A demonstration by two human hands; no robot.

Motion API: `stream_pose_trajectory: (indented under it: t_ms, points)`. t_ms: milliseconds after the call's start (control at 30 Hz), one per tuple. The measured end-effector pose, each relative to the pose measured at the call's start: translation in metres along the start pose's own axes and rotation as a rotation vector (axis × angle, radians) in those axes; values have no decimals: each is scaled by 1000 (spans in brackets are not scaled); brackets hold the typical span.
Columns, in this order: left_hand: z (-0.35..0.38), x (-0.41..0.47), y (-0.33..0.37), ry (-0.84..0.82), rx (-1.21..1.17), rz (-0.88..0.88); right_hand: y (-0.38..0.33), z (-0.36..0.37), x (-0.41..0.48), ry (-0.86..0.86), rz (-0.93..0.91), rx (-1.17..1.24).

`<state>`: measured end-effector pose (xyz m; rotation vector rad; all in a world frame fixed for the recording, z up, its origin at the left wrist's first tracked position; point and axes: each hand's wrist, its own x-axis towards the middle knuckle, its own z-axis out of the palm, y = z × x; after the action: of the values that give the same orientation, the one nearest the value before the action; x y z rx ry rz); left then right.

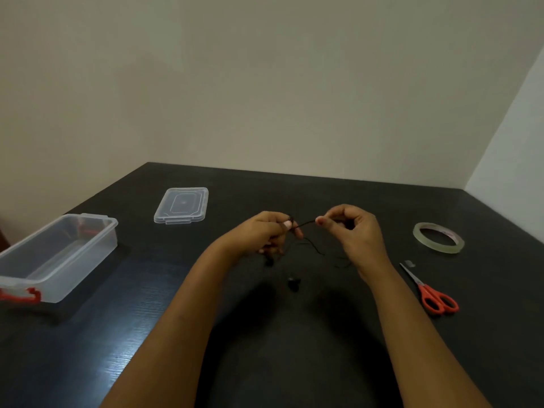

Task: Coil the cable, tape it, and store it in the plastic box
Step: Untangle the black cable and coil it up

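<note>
Cable (306,223) runs left-right mid-frame, pinched between thumb and fingers of left hand (266,232) and right hand (354,231). Plastic box (73,260) at left, open; lid (182,205) lies apart, up-right of it.

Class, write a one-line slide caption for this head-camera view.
Left hand and right hand pinch a black cable over the table; plastic box left, tape roll and scissors right.

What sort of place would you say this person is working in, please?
Probably a home or office desk in a room corner: a dark wood-grain table against plain bare walls, with small household items out: a tape roll, scissors and a clear plastic box.
</note>
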<state>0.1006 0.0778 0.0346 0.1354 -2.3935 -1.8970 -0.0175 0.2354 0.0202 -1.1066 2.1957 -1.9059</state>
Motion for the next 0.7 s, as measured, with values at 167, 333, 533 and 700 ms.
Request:
stream_pose_trajectory:
  t_ms: [167,333,533,700]
  points:
    - [5,-2,1,-292,-375,46,7,7,1,93,-18,147]
    - [16,5,7,80,-754,328,15,33,-8,-81,82,63]
    - [-8,7,-4,569,-936,456,10,43,-10,-251,112,-83]
    - [-16,14,-14,689,-875,408,9,32,-9,-291,50,-189]
